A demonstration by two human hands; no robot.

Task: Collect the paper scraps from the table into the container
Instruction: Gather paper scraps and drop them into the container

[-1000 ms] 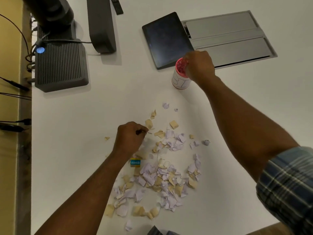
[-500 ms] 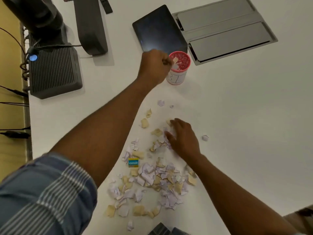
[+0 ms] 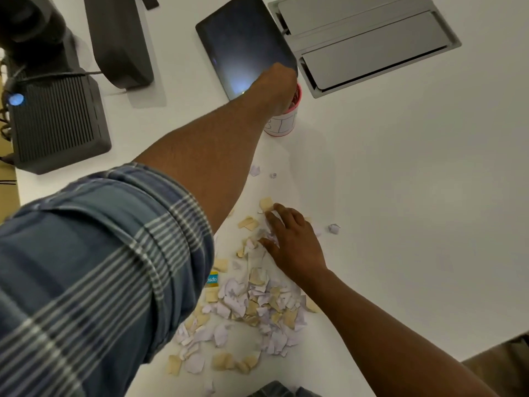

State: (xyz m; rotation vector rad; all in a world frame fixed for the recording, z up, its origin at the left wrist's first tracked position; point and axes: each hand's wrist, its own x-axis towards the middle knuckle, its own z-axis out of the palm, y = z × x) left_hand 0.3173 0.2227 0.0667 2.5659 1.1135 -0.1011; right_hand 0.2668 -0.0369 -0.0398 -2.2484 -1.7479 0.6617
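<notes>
- Paper scraps [image 3: 252,299]: torn white and tan pieces, most in a loose heap on the near part of the white table [image 3: 400,196], between the two forearms; a thinner scatter trails toward the far side, with a few strays lying apart, one crumpled bit [image 3: 333,228] to the right of the heap and two small ones [image 3: 254,170] nearer the cup.
- Container [image 3: 282,121]: small white cup with a pink rim and hand-drawn marks on its wall, upright on the table just beside a dark tablet [image 3: 243,44] and near a grey recessed panel [image 3: 366,44]. Pink interior partly visible; how full it is cannot be told.
- Left hand [image 3: 276,87]: reached across, over the cup mouth and covering most of it. Fingers point down into or onto the rim; whether they are pinched on a scrap or already spread cannot be told.
- Right hand [image 3: 292,239]: palm down at the far edge of the heap, fingers loosely spread and resting on scraps, one fingertip touching a tan piece [image 3: 266,204]. Nothing visibly lifted.
- Other items: small blue-and-yellow label [image 3: 212,279] among the scraps; dark ribbed device [image 3: 57,124] at the left edge.
- Progress, as judged: early to middling. The bulk of the scraps lies uncollected; many more trips to the cup appear needed, strays included.
</notes>
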